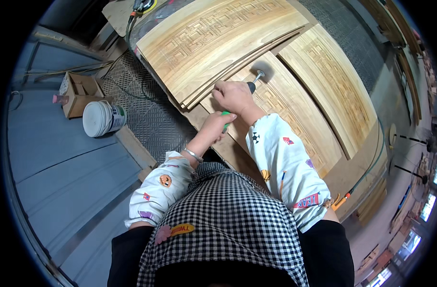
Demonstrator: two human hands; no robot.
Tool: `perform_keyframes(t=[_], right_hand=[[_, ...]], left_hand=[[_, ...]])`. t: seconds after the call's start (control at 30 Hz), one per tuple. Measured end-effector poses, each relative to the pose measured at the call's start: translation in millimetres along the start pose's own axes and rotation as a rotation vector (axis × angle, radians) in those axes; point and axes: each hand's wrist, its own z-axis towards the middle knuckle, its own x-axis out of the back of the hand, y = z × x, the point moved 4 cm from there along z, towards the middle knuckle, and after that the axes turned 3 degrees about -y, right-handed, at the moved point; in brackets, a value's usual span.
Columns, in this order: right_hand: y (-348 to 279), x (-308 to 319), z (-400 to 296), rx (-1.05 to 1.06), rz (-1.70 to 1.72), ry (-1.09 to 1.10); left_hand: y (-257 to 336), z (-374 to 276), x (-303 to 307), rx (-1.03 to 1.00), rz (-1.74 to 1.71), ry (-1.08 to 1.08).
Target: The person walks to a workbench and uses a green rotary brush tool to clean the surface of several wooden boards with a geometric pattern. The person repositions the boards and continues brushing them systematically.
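Observation:
My right hand (236, 96) is wrapped around the black front of a handheld rotary tool (252, 87). My left hand (214, 126) grips its green rear body, mostly hidden by the fingers. At the end of the metal shaft a round brush-like head (261, 70) is blurred, as if spinning. It is over the upper end of a pale wooden panel (294, 104) with a carved fretwork band; whether it touches the wood cannot be told. Both forearms cross the panel's near side.
Stacked carved panels (211, 68) lie beyond, another carved panel (322, 82) to the right. A sander (146, 5) sits at the far left. An orange air blow gun (340, 202) hangs on a hose by my right elbow. A white bucket (96, 120) and wooden box (78, 104) stand left.

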Motion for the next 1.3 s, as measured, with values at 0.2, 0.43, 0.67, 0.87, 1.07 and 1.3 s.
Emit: perform_keyframes(t=[0.2,0.43,0.67,0.87,1.07,1.3], right_hand=[[-4.6,-3.1,-4.9,0.005,0.003,0.006],[-1.2,6.4,-9.0,0.007,-0.006,0.058],[-10.8,-2.0,-20.0,-0.041,-0.024,0.057],[-7.5,-2.0,-34.8,-0.030,-0.033,0.119],[-27.6,-5.9,-29.2,0.120,0.042,0.145],[-57.8,-31.2,-45.1,0.071,0.080,0.102]], left_hand=[[0.4,-10.2,0.5,-0.005,-0.019,0.008],[5.7,-11.4,-6.3,-0.041,0.022,0.033],[-7.4,-6.0,10.1,-0.038,0.115,-0.043],[-8.3,-14.7,-8.4,-0.110,0.101,-0.009],[-27.5,-31.7,-5.6,-0.094,-0.043,0.083],[-52.4,-54.3,23.4,-0.059,0.063,0.103]])
